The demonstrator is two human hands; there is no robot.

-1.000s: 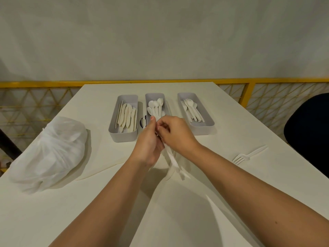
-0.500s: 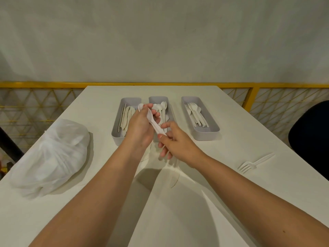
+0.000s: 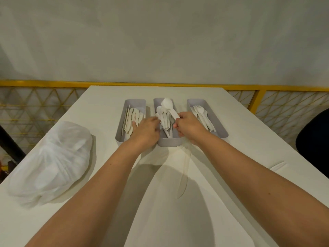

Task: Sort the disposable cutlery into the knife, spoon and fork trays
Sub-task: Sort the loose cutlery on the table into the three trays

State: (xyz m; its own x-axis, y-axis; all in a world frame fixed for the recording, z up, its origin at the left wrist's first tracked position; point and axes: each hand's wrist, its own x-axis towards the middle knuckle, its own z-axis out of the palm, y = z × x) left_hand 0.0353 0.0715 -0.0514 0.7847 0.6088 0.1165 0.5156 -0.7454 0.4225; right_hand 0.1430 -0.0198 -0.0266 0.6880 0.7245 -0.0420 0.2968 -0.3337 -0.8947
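Note:
Three grey trays stand side by side at the far middle of the table. The left knife tray (image 3: 135, 101) holds knives, the middle spoon tray (image 3: 169, 142) holds spoons, and the right fork tray (image 3: 221, 126) holds forks. My right hand (image 3: 190, 128) grips a white spoon (image 3: 168, 106) by its handle, with the bowl raised over the far end of the spoon tray. My left hand (image 3: 146, 131) sits over the wall between the knife and spoon trays, fingers curled down and their tips hidden. A loose white fork (image 3: 278, 165) lies at the right, partly behind my right arm.
A clear plastic wrapper (image 3: 183, 175) lies on the white table (image 3: 106, 107) between my forearms. A tied white plastic bag (image 3: 51, 163) sits near the left edge. A dark chair (image 3: 315, 138) stands at the right, and a yellow railing (image 3: 53, 84) runs behind.
The spoon has passed from my left hand to my right. Both hands have moved forward to the trays, and the wrapper now lies on the table.

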